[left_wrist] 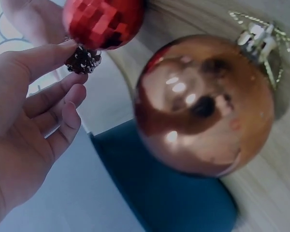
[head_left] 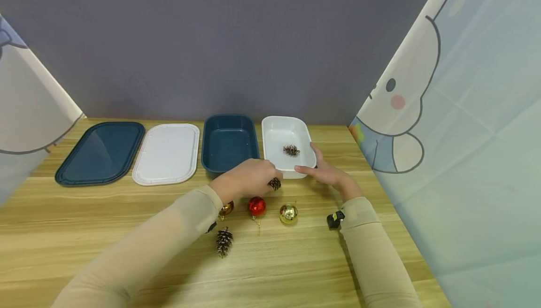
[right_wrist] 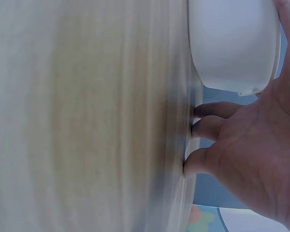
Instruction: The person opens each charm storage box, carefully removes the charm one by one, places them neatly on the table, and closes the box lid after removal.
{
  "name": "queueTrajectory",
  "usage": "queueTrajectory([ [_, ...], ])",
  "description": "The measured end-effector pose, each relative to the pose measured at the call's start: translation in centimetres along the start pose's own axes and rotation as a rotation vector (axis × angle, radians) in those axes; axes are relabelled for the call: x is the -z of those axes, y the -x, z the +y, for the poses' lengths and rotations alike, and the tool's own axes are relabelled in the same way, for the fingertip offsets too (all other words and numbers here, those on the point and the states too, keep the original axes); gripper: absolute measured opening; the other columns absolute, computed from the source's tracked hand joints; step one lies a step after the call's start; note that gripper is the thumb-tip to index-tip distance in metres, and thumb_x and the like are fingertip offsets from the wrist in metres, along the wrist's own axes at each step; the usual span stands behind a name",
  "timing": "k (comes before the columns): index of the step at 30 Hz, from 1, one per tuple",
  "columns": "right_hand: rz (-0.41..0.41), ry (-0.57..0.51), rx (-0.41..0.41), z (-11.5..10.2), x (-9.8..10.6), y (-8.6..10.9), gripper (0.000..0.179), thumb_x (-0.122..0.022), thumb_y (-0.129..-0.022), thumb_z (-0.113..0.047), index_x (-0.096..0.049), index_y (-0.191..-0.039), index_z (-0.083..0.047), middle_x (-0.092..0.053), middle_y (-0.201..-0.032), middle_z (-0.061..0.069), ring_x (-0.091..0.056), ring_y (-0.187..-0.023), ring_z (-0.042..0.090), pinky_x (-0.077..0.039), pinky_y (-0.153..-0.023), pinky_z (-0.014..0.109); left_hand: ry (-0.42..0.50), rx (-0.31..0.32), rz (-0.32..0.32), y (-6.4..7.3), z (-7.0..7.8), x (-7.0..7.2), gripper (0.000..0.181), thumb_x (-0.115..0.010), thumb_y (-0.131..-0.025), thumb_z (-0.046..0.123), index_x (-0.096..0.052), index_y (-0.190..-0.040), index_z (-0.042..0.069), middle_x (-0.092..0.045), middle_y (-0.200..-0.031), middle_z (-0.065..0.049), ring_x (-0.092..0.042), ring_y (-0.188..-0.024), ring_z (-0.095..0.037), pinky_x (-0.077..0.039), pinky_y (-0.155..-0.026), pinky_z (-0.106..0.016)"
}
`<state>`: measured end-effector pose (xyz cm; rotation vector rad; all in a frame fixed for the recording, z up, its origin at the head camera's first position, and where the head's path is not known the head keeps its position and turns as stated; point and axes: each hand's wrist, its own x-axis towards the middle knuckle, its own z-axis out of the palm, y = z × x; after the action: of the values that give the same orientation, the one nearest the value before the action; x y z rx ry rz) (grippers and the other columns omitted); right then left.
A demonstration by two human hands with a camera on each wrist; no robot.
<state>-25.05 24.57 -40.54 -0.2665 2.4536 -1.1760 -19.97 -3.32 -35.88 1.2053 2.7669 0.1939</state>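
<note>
My left hand (head_left: 252,176) pinches a small pinecone (left_wrist: 82,60) between thumb and fingertips, just in front of the white container (head_left: 284,132). At that container's near right corner, my right hand (head_left: 325,172) holds the rim with thumb and forefinger spread around it; its other fingers (right_wrist: 210,126) rest low beside the wall. Inside the white container lies another pinecone (head_left: 291,150). Below the left hand on the table are a red ball ornament (head_left: 256,206) and a copper ball ornament (left_wrist: 205,106), partly hidden by the wrist in the head view. A gold ball ornament (head_left: 289,214) sits to their right.
A larger pinecone (head_left: 224,242) lies nearer the front of the table. The dark blue container (head_left: 230,140) stands left of the white one. Further left lie a white lid (head_left: 166,154) and a dark blue lid (head_left: 100,153). A grey wall rises behind the table.
</note>
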Motion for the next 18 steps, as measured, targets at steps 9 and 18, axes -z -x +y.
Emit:
queueTrajectory([
  [9, -0.002, 0.017, -0.004, 0.1, 0.0, 0.0, 0.119, -0.069, -0.096, -0.064, 0.02, -0.169, -0.032, 0.0, -0.179, 0.022, -0.013, -0.165, 0.046, -0.015, -0.131, 0.068, 0.085, 0.034, 0.044, 1.3, 0.5, 2.4, 0.026, -0.081, -0.096, 0.026, -0.078, -0.123, 0.025, -0.08, -0.109, 0.005, -0.074, -0.094, -0.014, -0.062, -0.087, -0.043],
  [18, 0.0, 0.011, 0.002, -0.1, 0.0, 0.1, 0.12, -0.069, -0.095, -0.065, 0.02, -0.169, -0.032, 0.002, -0.179, 0.022, -0.013, -0.164, 0.048, -0.017, -0.13, 0.07, 0.25, 0.068, 0.092, 2.9, 2.1, 2.2, 0.025, -0.083, -0.095, 0.035, -0.079, -0.116, 0.025, -0.077, -0.088, 0.012, -0.065, -0.072, -0.004, -0.058, -0.073, -0.034],
])
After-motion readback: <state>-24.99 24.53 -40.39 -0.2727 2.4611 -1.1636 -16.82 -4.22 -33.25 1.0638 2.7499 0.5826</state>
